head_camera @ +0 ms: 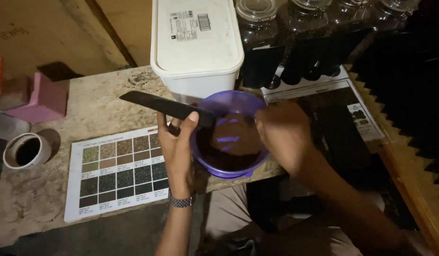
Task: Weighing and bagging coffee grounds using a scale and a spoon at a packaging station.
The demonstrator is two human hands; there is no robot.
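The left hand (177,147) has its fingers closed around a flat black stick (167,105), slanting from the surface (101,104) into the purple bowl (229,135) at the near edge. The right hand (283,135) rests on the bowl's right rim, gripping it. Dark grounds fill the bowl. A colour chart (117,173) lies left, a white tub (196,47) behind

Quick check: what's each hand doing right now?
Left hand: closed on a black spatula.
Right hand: on the purple bowl rim; grip cannot be told.
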